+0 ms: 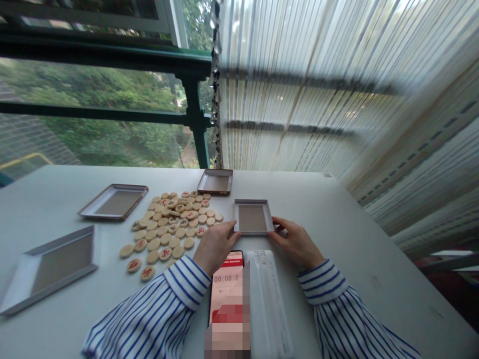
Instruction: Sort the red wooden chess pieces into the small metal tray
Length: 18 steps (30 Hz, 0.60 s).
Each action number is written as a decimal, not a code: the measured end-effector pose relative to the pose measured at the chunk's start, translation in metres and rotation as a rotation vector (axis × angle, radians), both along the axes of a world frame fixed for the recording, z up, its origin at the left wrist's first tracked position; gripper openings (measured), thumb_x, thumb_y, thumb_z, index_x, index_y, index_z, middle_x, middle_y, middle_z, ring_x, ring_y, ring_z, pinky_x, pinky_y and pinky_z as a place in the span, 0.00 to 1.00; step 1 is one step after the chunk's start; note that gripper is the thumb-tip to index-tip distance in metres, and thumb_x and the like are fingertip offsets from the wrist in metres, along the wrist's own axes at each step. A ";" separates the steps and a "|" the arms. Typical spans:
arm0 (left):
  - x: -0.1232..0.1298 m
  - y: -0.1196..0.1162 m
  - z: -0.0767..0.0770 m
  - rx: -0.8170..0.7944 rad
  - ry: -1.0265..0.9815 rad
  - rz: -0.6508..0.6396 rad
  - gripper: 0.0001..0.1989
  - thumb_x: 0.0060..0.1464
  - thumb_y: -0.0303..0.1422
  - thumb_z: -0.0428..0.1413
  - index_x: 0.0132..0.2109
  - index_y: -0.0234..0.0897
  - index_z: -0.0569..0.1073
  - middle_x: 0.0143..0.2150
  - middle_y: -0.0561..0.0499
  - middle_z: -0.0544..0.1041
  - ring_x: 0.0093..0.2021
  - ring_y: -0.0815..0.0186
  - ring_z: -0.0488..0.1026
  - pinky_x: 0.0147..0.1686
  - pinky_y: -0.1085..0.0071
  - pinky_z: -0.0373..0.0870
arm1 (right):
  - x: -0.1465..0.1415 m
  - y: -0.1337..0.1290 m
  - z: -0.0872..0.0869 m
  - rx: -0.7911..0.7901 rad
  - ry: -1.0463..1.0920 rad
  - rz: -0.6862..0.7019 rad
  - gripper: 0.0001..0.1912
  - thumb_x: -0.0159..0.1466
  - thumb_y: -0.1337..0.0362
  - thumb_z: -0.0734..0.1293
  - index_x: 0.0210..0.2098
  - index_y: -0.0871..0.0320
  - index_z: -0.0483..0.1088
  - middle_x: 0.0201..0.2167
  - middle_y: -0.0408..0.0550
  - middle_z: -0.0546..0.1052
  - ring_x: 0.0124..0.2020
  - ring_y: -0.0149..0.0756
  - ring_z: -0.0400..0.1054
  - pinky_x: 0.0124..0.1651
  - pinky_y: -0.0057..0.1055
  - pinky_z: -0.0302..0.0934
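A small shallow box tray (pixel 270 217) with pale walls and a brown-grey floor rests on the white table between my hands. My left hand (pixel 216 244) grips its near left corner with thumb and fingers. At the near right corner, my right hand (pixel 295 241) holds the same tray the same way. Left of my left hand lies a loose heap of round wooden Chinese chess pieces (pixel 161 231), several showing red or black characters and others blank. Below my hands a phone (pixel 226 286) displays a timer, with a white plastic case (pixel 269 304) beside it.
Another shallow tray (pixel 215 191) stands behind the pieces near the table's far edge. A brown-rimmed tray (pixel 101 217) is at the left, and a larger pale tray (pixel 60 276) lies nearer on that side. A string curtain (pixel 292 99) hangs beyond the table (pixel 359 279).
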<state>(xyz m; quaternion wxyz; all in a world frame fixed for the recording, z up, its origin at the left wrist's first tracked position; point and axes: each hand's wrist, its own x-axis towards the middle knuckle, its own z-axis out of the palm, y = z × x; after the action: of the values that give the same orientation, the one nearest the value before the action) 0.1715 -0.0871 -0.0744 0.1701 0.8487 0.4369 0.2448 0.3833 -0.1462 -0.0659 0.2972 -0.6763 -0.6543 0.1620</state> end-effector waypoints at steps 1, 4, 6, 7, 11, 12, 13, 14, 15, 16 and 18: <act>0.000 0.000 0.000 0.003 -0.002 0.000 0.15 0.54 0.35 0.50 0.47 0.35 0.71 0.30 0.48 0.76 0.31 0.64 0.72 0.31 0.71 0.65 | 0.000 0.000 0.000 -0.004 -0.012 -0.012 0.21 0.56 0.61 0.63 0.48 0.60 0.67 0.37 0.50 0.75 0.34 0.36 0.68 0.40 0.33 0.61; -0.001 0.000 -0.001 0.018 -0.019 0.002 0.14 0.53 0.34 0.50 0.46 0.35 0.72 0.30 0.48 0.76 0.31 0.64 0.72 0.31 0.72 0.65 | 0.001 -0.001 0.000 -0.011 -0.035 -0.030 0.20 0.56 0.61 0.63 0.48 0.60 0.67 0.38 0.51 0.75 0.35 0.36 0.67 0.39 0.33 0.61; -0.002 0.001 -0.001 0.032 -0.026 0.002 0.13 0.53 0.33 0.51 0.45 0.36 0.72 0.29 0.49 0.76 0.31 0.65 0.72 0.31 0.72 0.65 | 0.002 -0.001 -0.001 -0.011 -0.043 -0.023 0.19 0.56 0.61 0.63 0.47 0.59 0.68 0.38 0.51 0.75 0.35 0.36 0.67 0.40 0.33 0.61; -0.002 0.001 -0.001 0.039 -0.023 0.002 0.13 0.53 0.33 0.51 0.44 0.36 0.73 0.29 0.49 0.76 0.30 0.65 0.72 0.32 0.72 0.65 | 0.003 -0.001 -0.001 -0.009 -0.046 -0.018 0.19 0.56 0.61 0.62 0.46 0.59 0.68 0.38 0.51 0.75 0.35 0.36 0.67 0.40 0.33 0.61; -0.003 0.002 -0.001 0.051 0.006 0.007 0.12 0.53 0.33 0.50 0.44 0.37 0.73 0.28 0.49 0.76 0.29 0.66 0.72 0.32 0.72 0.66 | 0.004 -0.002 -0.002 -0.006 -0.064 -0.009 0.17 0.57 0.61 0.62 0.45 0.58 0.69 0.37 0.50 0.75 0.36 0.36 0.67 0.41 0.33 0.61; -0.003 0.002 -0.002 0.049 0.010 0.010 0.13 0.54 0.33 0.50 0.44 0.36 0.73 0.28 0.49 0.76 0.29 0.66 0.72 0.32 0.72 0.66 | 0.004 -0.002 -0.003 -0.004 -0.068 -0.009 0.17 0.57 0.61 0.62 0.44 0.58 0.69 0.36 0.50 0.75 0.35 0.36 0.67 0.40 0.33 0.61; -0.002 0.002 -0.002 0.049 0.012 0.013 0.13 0.54 0.33 0.50 0.44 0.36 0.73 0.28 0.49 0.76 0.28 0.66 0.72 0.32 0.72 0.66 | 0.004 -0.001 -0.003 0.000 -0.073 -0.009 0.17 0.57 0.61 0.62 0.44 0.58 0.69 0.35 0.49 0.75 0.35 0.35 0.67 0.40 0.32 0.61; -0.002 0.002 -0.002 0.049 0.012 0.016 0.13 0.54 0.34 0.50 0.44 0.36 0.73 0.28 0.49 0.76 0.28 0.65 0.73 0.32 0.72 0.66 | 0.004 -0.001 -0.003 0.007 -0.078 -0.010 0.17 0.57 0.61 0.62 0.44 0.59 0.69 0.35 0.49 0.75 0.35 0.35 0.67 0.39 0.32 0.61; -0.002 0.002 -0.002 0.051 0.010 0.019 0.13 0.53 0.34 0.50 0.44 0.36 0.73 0.28 0.49 0.77 0.28 0.65 0.73 0.32 0.72 0.66 | 0.004 -0.001 -0.004 0.015 -0.081 -0.013 0.17 0.57 0.61 0.62 0.44 0.59 0.69 0.34 0.49 0.75 0.34 0.35 0.67 0.39 0.32 0.61; -0.001 0.002 -0.003 0.053 0.008 0.021 0.12 0.53 0.34 0.50 0.43 0.37 0.73 0.28 0.49 0.77 0.28 0.65 0.73 0.32 0.72 0.66 | 0.004 -0.001 -0.004 0.022 -0.081 -0.017 0.16 0.57 0.61 0.62 0.44 0.59 0.70 0.34 0.49 0.75 0.34 0.35 0.67 0.39 0.32 0.61; -0.001 0.002 -0.003 0.052 0.003 0.018 0.12 0.53 0.34 0.50 0.43 0.37 0.73 0.28 0.49 0.77 0.29 0.65 0.73 0.32 0.72 0.66 | 0.004 -0.001 -0.004 0.031 -0.077 -0.024 0.16 0.57 0.61 0.61 0.44 0.59 0.70 0.34 0.48 0.75 0.34 0.35 0.67 0.39 0.32 0.61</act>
<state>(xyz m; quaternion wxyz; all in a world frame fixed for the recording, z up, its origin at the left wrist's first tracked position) 0.1705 -0.0850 -0.0774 0.1452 0.8492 0.4382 0.2564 0.3874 -0.1470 -0.0703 0.2841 -0.6850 -0.6596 0.1222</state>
